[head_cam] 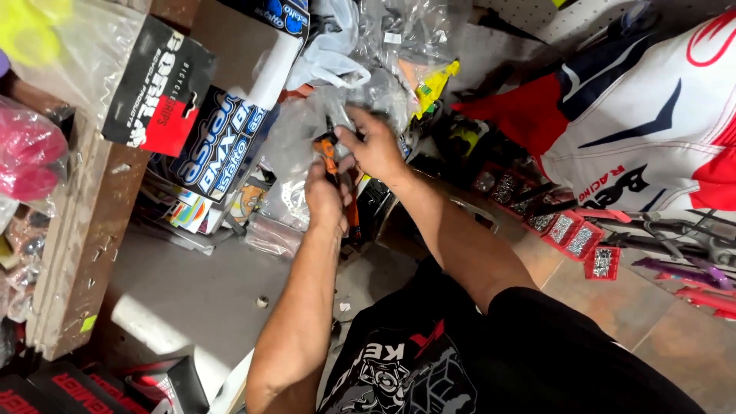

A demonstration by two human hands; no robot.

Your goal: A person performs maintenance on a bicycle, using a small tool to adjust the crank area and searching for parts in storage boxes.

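your left hand [326,201] is closing its grip around the orange-and-black handles of a pair of pliers [331,162], held over the grey counter [192,299]. your right hand [373,146] is pinching something at the tool's tip, hidden by the fingers. the crinkled clear plastic bag [295,142] behind is blurring the jaws, and your forearms are covering the counter's near part.

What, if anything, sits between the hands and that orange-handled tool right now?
Nothing visible. The left hand is wrapped around the orange-handled tool, and the right hand touches its upper end, pressed against a clear plastic bag. Whether the bag wraps the tool's tip cannot be told.
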